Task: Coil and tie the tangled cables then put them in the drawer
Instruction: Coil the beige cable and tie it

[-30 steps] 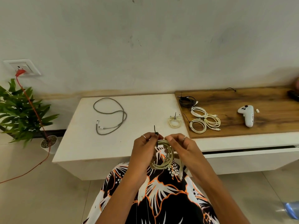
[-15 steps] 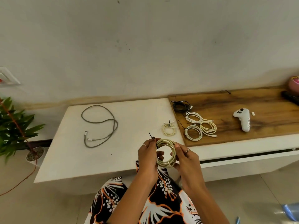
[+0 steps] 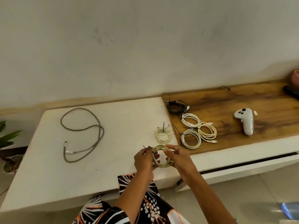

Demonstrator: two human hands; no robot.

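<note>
Low centre of the frame: your hands hold a cream coiled cable (image 3: 162,156) between them above the near edge of the white surface (image 3: 48,172). Your left hand (image 3: 144,161) curls round the coil's left side, its fingertips pinching a black tie (image 3: 146,148); your right hand (image 3: 177,157) grips the right side, index finger extended over the top. Just beyond the hands, a smaller tied cream coil (image 3: 163,135) lies on the white surface. Mid-left, a grey cable (image 3: 84,135) lies loose and uncoiled. To the right, on the wooden surface (image 3: 258,101), three white coils (image 3: 198,131) touch or overlap, with a black coil (image 3: 176,107) behind them and a white controller (image 3: 246,122) further right. Below the wooden surface, a dark gap marks the drawer (image 3: 242,167); its contents are hidden. Objects at the far right edge are cut off.
</note>
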